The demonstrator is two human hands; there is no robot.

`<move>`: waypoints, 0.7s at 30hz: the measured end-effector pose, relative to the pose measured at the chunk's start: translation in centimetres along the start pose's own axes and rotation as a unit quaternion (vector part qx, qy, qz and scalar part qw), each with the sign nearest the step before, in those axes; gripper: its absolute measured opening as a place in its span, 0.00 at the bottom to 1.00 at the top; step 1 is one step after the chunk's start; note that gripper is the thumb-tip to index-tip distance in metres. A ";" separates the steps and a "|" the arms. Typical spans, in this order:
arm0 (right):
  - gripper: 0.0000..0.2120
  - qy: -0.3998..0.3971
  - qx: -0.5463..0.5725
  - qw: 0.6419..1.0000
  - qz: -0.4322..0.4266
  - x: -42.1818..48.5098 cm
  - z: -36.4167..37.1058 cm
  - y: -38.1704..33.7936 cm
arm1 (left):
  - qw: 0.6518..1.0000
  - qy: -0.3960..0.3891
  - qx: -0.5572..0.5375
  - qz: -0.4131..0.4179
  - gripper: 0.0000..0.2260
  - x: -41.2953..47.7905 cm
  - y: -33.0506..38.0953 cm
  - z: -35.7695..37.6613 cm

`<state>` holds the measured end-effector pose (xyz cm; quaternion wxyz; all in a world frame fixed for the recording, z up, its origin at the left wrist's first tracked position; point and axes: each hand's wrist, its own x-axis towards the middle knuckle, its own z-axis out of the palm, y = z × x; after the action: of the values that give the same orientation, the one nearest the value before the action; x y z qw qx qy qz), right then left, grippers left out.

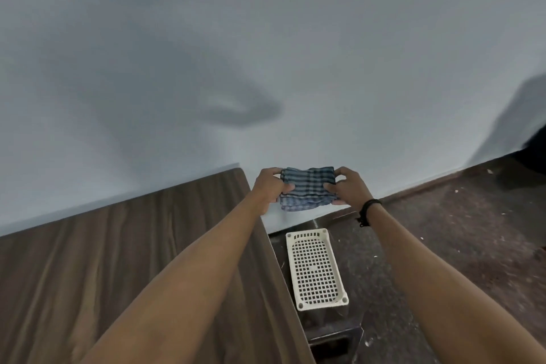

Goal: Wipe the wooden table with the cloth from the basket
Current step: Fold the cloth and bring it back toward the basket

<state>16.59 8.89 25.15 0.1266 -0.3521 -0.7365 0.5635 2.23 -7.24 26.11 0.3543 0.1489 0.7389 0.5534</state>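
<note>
Cloth (307, 186) out of basket (316, 270), gripped at frame centre by left hand (270, 188) and right hand (348, 188); next, likely lower it onto tabletop (118, 260) at lower left.

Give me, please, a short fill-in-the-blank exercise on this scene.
1. The left hand and the right hand both hold the folded ____.
2. The white basket contains ____.
3. The basket stands to the ____ of the wooden table.
Missing words: cloth; nothing; right.
</note>
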 end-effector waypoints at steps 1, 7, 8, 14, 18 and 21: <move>0.08 -0.012 -0.011 1.000 0.011 1.5 -0.1 1.4 | 1.000 0.013 0.006 -0.020 0.22 1.3 -1.1 0.8; 0.10 -0.073 -0.062 0.991 0.090 9.2 0.3 11.0 | 0.989 0.072 0.094 -0.088 0.28 8.9 -8.3 5.8; 0.10 -0.076 -0.066 0.989 0.104 9.9 0.5 12.5 | 0.987 0.077 0.102 -0.094 0.28 9.6 -9.3 6.6; 0.11 -0.100 -0.147 0.970 0.166 14.1 3.6 21.4 | 0.968 0.102 0.167 -0.155 0.20 14.7 -17.5 9.5; 0.09 -0.119 -0.189 0.958 0.179 16.3 6.3 26.0 | 0.955 0.103 0.214 -0.175 0.10 17.8 -22.8 10.3; 0.09 -0.124 -0.233 0.947 0.184 17.6 7.9 28.2 | 0.952 0.091 0.220 -0.194 0.12 19.8 -26.2 10.9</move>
<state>9.96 17.99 -7.13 -0.1575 -0.4284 -0.7796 0.4289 0.30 3.67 -6.68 0.3448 0.0259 0.8859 0.3093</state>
